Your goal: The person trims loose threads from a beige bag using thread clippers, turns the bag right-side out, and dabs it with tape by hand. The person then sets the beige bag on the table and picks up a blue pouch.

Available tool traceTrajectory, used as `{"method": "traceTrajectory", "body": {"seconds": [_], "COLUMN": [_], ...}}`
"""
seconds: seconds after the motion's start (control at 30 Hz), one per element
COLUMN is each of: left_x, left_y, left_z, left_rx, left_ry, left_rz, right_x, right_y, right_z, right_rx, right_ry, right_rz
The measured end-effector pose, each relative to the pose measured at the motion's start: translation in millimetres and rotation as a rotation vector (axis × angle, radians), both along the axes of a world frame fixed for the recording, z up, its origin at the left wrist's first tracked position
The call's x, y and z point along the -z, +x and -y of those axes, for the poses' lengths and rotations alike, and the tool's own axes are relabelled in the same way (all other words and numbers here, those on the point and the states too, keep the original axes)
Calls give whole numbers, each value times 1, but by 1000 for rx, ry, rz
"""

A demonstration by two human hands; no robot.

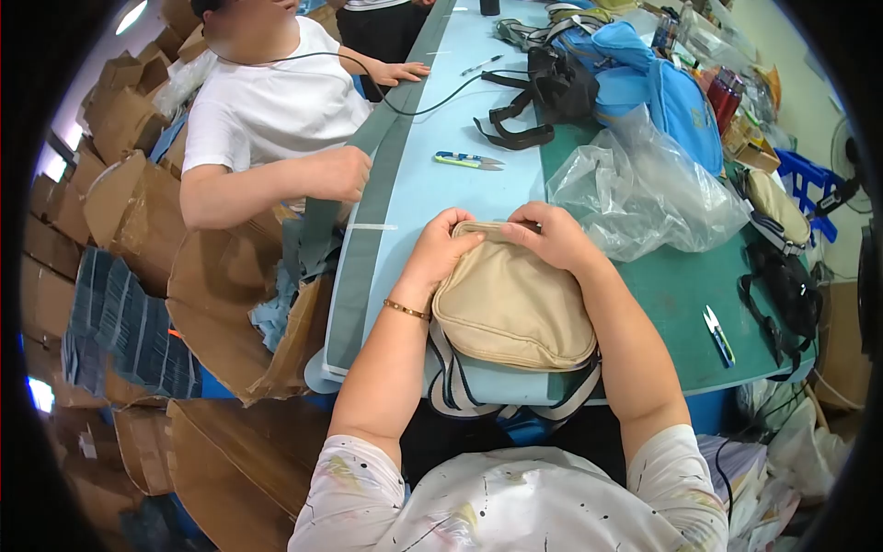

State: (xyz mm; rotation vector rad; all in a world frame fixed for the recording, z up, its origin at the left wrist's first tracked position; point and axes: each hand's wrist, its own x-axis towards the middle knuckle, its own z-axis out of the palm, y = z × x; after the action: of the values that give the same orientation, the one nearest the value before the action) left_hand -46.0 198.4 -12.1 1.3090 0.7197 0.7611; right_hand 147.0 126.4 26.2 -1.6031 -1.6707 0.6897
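A beige fabric shoulder bag point(515, 299) lies at the table's near edge, its striped strap point(451, 382) drooping over that edge. At its far left corner, my left hand point(448, 241) pinches the seam between thumb and fingers. My right hand point(549, 236) grips the same far edge a little to the right, thumb on top. Both hands are closed on the bag, and their fingertips are partly hidden behind it. Beyond the bag lie thread snips point(467, 160) with a blue and green handle.
A clear plastic bag point(653, 198) lies right of my right hand. Further back are blue bags point(658, 87) and a black bag point(561, 83). More snips point(719, 337) rest on the green mat. A co-worker point(276, 110) sits at the left; cardboard boxes point(230, 304) stand below.
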Motion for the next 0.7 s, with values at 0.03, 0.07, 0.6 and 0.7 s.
{"method": "traceTrajectory", "body": {"seconds": [0.03, 0.07, 0.6, 0.7], "left_x": [1, 2, -9, -7], "left_y": [2, 2, 2, 4], "left_z": [0, 0, 10, 8], "left_rx": [-3, 6, 88, 93], "left_ry": [10, 4, -312, -226], "left_rz": [22, 19, 89, 64], "right_x": [0, 1, 13, 10], "right_y": [0, -2, -4, -3], "right_z": [-1, -1, -8, -7], "right_rx": [8, -11, -51, -79], "right_ry": [-2, 57, -12, -2], "right_rz": [-3, 39, -78, -38]}}
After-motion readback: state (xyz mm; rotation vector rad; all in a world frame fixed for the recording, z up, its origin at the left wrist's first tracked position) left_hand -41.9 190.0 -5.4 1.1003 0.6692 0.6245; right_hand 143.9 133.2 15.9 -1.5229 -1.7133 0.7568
